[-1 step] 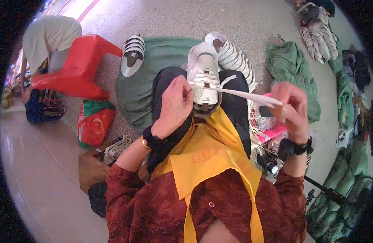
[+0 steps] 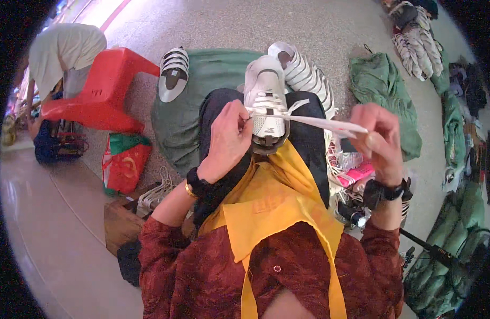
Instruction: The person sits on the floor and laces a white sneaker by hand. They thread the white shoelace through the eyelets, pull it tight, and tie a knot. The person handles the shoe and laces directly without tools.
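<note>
A white sneaker (image 2: 266,98) rests on my lap, toe pointing away from me. My left hand (image 2: 230,139) is at its left side, fingers pinched on the lacing near the tongue. My right hand (image 2: 380,139) holds the end of a white shoelace (image 2: 324,123), drawn taut to the right from the shoe's eyelets. I wear a dark watch on each wrist, a dark red shirt and a yellow scarf (image 2: 277,212).
Two more white striped sneakers (image 2: 173,74) (image 2: 306,74) lie on a green cloth (image 2: 213,74) ahead. A red plastic stool (image 2: 98,90) and a bent-over person (image 2: 64,50) are at upper left. A red-green bag (image 2: 125,162), green bundles (image 2: 386,90) and more shoes (image 2: 415,42) surround me.
</note>
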The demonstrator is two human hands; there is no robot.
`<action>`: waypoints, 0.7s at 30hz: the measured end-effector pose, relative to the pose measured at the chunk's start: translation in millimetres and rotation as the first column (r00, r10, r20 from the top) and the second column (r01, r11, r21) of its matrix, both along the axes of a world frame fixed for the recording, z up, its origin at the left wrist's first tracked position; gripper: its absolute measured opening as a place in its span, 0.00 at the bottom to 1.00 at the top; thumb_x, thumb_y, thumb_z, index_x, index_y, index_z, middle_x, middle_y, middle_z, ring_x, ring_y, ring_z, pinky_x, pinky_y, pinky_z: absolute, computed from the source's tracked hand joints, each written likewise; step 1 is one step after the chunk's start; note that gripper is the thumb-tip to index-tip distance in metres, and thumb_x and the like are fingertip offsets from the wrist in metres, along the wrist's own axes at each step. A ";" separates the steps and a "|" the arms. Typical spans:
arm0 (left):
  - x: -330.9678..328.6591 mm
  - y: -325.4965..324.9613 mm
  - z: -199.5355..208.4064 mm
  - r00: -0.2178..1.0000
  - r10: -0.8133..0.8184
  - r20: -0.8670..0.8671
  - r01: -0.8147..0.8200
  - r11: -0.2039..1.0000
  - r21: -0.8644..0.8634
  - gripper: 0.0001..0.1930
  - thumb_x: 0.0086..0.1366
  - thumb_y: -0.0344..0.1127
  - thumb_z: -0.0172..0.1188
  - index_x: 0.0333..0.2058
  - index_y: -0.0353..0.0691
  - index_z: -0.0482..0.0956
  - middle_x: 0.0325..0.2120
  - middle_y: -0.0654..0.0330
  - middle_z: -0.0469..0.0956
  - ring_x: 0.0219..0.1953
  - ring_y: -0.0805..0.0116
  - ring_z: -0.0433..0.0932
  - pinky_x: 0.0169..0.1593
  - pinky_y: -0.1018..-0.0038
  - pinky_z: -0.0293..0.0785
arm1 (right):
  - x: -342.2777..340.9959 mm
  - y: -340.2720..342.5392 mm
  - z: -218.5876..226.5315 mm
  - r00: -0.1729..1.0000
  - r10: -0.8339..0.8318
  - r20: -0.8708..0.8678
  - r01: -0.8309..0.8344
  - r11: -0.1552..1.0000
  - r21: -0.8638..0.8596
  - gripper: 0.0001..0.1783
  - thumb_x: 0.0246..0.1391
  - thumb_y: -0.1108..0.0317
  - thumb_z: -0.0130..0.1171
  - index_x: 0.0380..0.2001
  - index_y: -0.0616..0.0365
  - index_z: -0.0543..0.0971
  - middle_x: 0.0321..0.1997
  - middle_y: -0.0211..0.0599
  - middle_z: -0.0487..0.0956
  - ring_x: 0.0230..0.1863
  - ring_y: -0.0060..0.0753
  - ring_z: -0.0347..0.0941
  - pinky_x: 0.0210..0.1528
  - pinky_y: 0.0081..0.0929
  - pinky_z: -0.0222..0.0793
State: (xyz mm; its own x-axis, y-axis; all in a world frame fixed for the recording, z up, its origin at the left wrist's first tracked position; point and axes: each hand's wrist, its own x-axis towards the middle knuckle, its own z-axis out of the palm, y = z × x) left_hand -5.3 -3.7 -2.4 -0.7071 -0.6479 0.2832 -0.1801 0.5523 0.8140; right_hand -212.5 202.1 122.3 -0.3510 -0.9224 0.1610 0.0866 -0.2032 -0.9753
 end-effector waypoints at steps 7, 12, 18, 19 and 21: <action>-6.1 20.4 21.8 0.983 -0.167 -0.080 0.169 0.985 0.028 0.09 0.59 0.24 0.65 0.36 0.36 0.75 0.30 0.55 0.79 0.31 0.63 0.81 0.36 0.71 0.76 | 9.0 -35.9 2.4 0.996 0.069 0.057 -0.066 0.997 -0.045 0.08 0.61 0.65 0.63 0.33 0.59 0.78 0.26 0.23 0.73 0.22 0.13 0.63 0.23 0.14 0.57; -27.0 34.4 40.4 0.953 -0.290 -0.082 0.296 0.953 0.066 0.10 0.60 0.23 0.64 0.40 0.35 0.75 0.32 0.54 0.81 0.30 0.61 0.82 0.36 0.70 0.78 | 20.1 -50.5 5.6 0.979 0.194 0.059 -0.193 0.981 -0.018 0.09 0.62 0.64 0.63 0.34 0.59 0.80 0.27 0.22 0.76 0.23 0.11 0.67 0.24 0.14 0.60; -14.0 21.1 15.6 0.946 -0.288 -0.152 0.313 0.932 0.184 0.10 0.62 0.19 0.61 0.40 0.35 0.72 0.28 0.59 0.78 0.30 0.73 0.80 0.36 0.75 0.75 | 0.4 -36.7 -14.5 0.977 0.145 0.159 -0.133 0.988 -0.083 0.09 0.63 0.64 0.61 0.37 0.58 0.79 0.31 0.28 0.78 0.25 0.14 0.68 0.27 0.14 0.63; -10.1 19.7 14.3 0.945 -0.294 -0.141 0.320 0.920 0.227 0.09 0.63 0.19 0.61 0.39 0.35 0.72 0.28 0.61 0.78 0.31 0.74 0.80 0.37 0.76 0.75 | -0.3 -33.5 -18.8 0.977 0.107 0.185 -0.091 0.991 -0.094 0.09 0.63 0.64 0.61 0.37 0.58 0.78 0.35 0.30 0.78 0.26 0.14 0.69 0.28 0.15 0.64; -1.9 18.5 15.6 0.946 -0.301 -0.120 0.323 0.893 0.313 0.07 0.64 0.19 0.60 0.38 0.36 0.72 0.30 0.64 0.77 0.34 0.78 0.78 0.39 0.77 0.75 | 0.1 -29.8 -25.5 0.971 0.037 0.237 -0.011 0.994 -0.111 0.09 0.64 0.63 0.60 0.36 0.57 0.78 0.42 0.35 0.79 0.28 0.15 0.69 0.30 0.15 0.65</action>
State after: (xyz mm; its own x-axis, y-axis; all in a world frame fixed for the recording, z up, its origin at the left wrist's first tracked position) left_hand -7.1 14.9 13.2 -0.8749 -0.4608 0.1489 0.0188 0.2749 0.9613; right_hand -212.4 172.4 96.8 -0.3694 -0.9126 0.1751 0.3198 -0.3018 -0.8981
